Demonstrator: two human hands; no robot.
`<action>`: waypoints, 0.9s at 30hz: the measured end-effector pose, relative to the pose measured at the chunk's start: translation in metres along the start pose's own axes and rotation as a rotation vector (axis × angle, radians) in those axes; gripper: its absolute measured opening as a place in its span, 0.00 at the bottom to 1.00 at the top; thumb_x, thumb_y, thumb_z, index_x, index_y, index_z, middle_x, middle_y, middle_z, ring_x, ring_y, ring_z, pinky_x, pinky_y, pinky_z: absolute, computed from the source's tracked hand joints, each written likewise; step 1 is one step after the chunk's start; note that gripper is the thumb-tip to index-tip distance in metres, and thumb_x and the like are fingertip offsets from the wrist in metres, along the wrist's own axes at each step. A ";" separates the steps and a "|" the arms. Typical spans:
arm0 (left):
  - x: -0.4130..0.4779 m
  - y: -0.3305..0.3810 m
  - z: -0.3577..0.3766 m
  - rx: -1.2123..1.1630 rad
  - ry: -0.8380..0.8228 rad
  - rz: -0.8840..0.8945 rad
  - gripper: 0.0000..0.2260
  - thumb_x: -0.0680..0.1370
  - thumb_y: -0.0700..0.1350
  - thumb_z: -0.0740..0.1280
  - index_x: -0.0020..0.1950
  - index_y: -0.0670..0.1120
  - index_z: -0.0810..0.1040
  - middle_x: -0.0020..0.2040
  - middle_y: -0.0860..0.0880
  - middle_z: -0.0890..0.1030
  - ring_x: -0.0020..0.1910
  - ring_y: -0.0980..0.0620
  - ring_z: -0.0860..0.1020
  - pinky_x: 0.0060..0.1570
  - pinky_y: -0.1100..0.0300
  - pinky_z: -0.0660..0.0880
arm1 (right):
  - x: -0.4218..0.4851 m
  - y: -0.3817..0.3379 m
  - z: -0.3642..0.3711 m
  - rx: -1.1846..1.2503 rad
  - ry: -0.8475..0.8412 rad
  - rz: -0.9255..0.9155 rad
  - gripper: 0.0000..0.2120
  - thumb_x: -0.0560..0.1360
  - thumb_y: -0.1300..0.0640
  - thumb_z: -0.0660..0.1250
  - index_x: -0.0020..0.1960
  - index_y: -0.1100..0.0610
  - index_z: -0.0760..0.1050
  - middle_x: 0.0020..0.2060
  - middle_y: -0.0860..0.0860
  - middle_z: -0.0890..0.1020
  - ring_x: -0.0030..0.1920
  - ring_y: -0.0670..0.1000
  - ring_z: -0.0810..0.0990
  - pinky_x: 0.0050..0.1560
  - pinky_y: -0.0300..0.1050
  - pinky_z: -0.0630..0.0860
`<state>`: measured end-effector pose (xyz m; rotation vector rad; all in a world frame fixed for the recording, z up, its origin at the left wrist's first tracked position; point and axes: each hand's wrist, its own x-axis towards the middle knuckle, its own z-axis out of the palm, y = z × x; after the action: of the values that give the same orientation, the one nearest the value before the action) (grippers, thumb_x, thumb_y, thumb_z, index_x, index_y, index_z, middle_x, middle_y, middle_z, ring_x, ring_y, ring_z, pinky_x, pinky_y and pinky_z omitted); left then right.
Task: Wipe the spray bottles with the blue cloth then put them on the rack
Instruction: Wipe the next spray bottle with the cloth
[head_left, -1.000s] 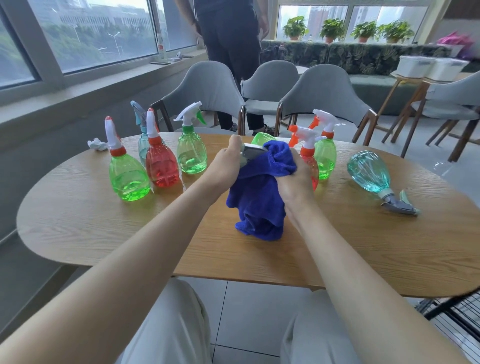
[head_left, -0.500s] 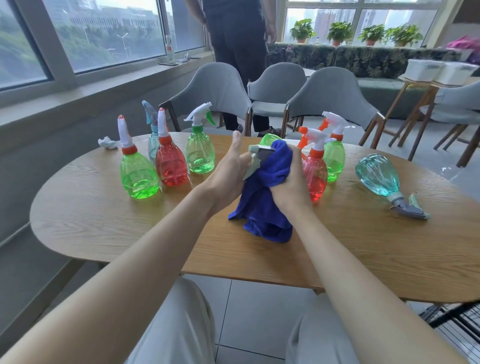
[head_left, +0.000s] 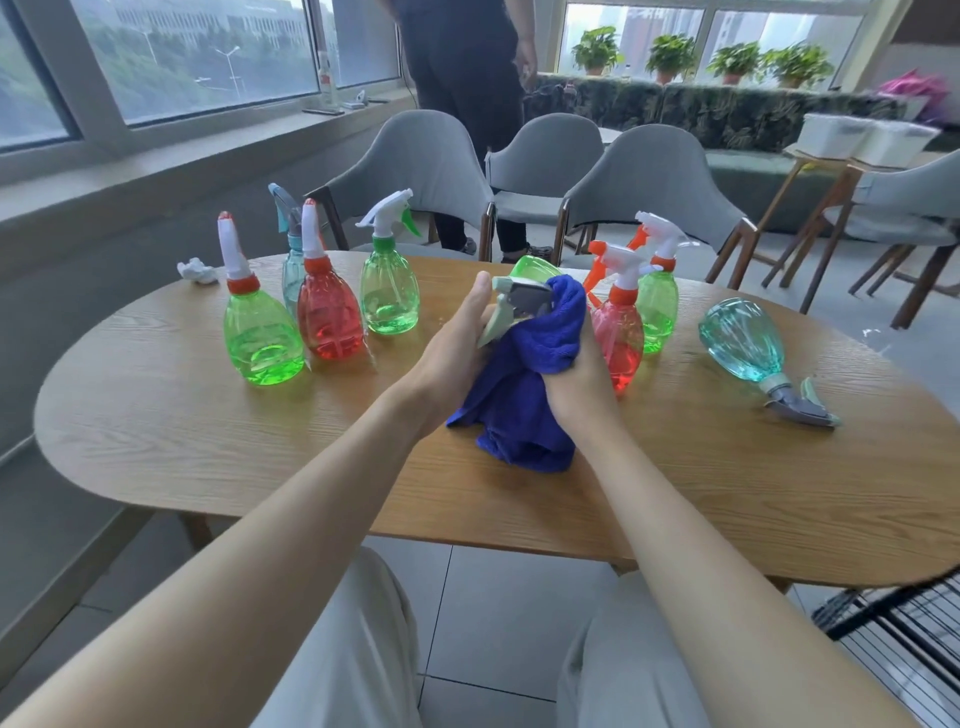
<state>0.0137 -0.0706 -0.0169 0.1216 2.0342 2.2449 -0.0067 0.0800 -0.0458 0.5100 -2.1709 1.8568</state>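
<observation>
Gripping w/ both hands above the table: left hand (head_left: 457, 338) wrapped round the grey trigger head (head_left: 519, 300) of a green spray bottle (head_left: 535, 267), thumb up; right hand (head_left: 576, 374) clenched on the blue cloth (head_left: 519, 415), bunched round the bottle's neck & upper body. Held tilted, base pointing away, w/ the cloth's loose end hanging to what looks like the wooden table (head_left: 156, 441). Judged mid-wipe, i.e. first half of the job for this bottle; not yet racked. Next, prob.: finish the rub, free the bottle from the cloth, then carry it down & right to the black wire rack (head_left: 909, 623), glimpsed at the bottom-right corner below table level. Calls for a firm hold on the head & a clean pass over the near edge. Can't tell what's already racked, w/ most of it out of frame. Standing left of the hands: green bottle w/ orange collar (head_left: 262, 338), red bottle (head_left: 328, 322) just beside it, teal bottle (head_left: 291, 275) behind both, green bottle w/ white trigger (head_left: 389, 296). Just behind the right knuckles: red bottle w/ orange trigger (head_left: 618, 332), close enough to knock, plus a green bottle (head_left: 657, 306) behind that. Further right, lying on its side: teal bottle w/ grey nozzle (head_left: 743, 338). At the far-left rim: crumpled white tissue (head_left: 197, 271). Beyond: grey chairs (head_left: 431, 156), a person standing (head_left: 462, 78), potted plants (head_left: 670, 54) by the window.
</observation>
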 end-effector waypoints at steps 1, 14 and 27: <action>-0.001 -0.001 0.000 0.014 -0.003 0.019 0.35 0.83 0.73 0.52 0.76 0.50 0.78 0.69 0.47 0.83 0.70 0.49 0.80 0.78 0.47 0.67 | -0.003 0.000 0.000 0.005 0.001 0.011 0.16 0.85 0.45 0.65 0.72 0.45 0.73 0.64 0.42 0.82 0.67 0.44 0.79 0.73 0.56 0.73; -0.009 -0.007 0.017 0.211 0.134 0.236 0.10 0.87 0.48 0.66 0.48 0.51 0.83 0.41 0.57 0.83 0.41 0.62 0.79 0.45 0.68 0.76 | -0.023 -0.002 -0.017 0.110 0.034 0.259 0.19 0.84 0.48 0.64 0.72 0.53 0.77 0.69 0.53 0.81 0.71 0.55 0.77 0.75 0.61 0.71; -0.005 -0.011 0.017 0.333 0.197 0.277 0.17 0.87 0.49 0.66 0.37 0.52 0.73 0.29 0.61 0.71 0.31 0.61 0.67 0.34 0.67 0.65 | -0.004 0.011 -0.009 0.253 0.222 0.549 0.09 0.86 0.51 0.62 0.50 0.50 0.78 0.47 0.49 0.85 0.50 0.53 0.82 0.50 0.48 0.78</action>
<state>0.0210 -0.0531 -0.0260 0.2311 2.6335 2.1106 -0.0082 0.0905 -0.0552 -0.2793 -2.0702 2.3427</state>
